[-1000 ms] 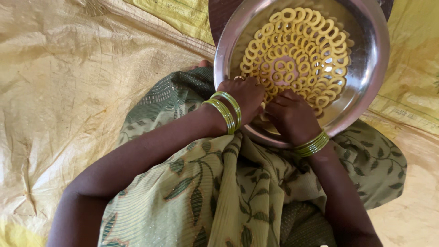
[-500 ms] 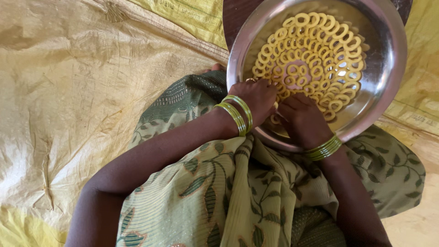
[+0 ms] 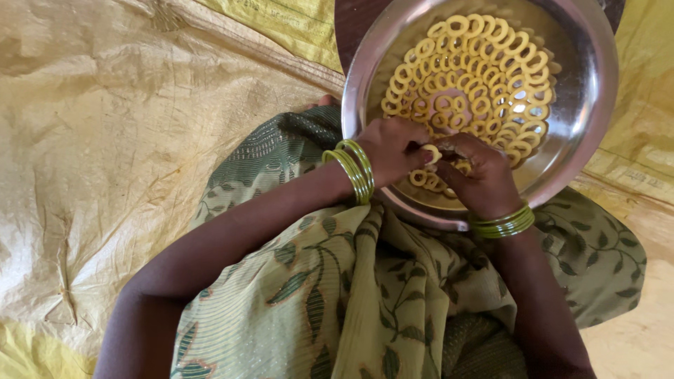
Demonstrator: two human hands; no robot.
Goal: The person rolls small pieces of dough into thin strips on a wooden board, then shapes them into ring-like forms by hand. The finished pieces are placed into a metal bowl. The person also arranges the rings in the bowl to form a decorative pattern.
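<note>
A round steel plate [image 3: 586, 119] rests on my lap and holds several small yellow dough rings [image 3: 484, 84] laid in circles. My left hand [image 3: 393, 149] and my right hand [image 3: 477, 175] meet at the plate's near edge. Both pinch one yellow dough ring [image 3: 431, 151] between their fingertips. Green bangles sit on both wrists. More rings lie partly hidden under my fingers.
A yellowish plastic sheet [image 3: 105, 140] covers the ground to the left and around me. My green patterned sari [image 3: 351, 295] fills the lower middle. A dark brown surface [image 3: 351, 21] shows behind the plate's top left.
The view has shifted so the plate sits further right. My hands have drawn together at the plate's near rim and now pinch one ring between them.
</note>
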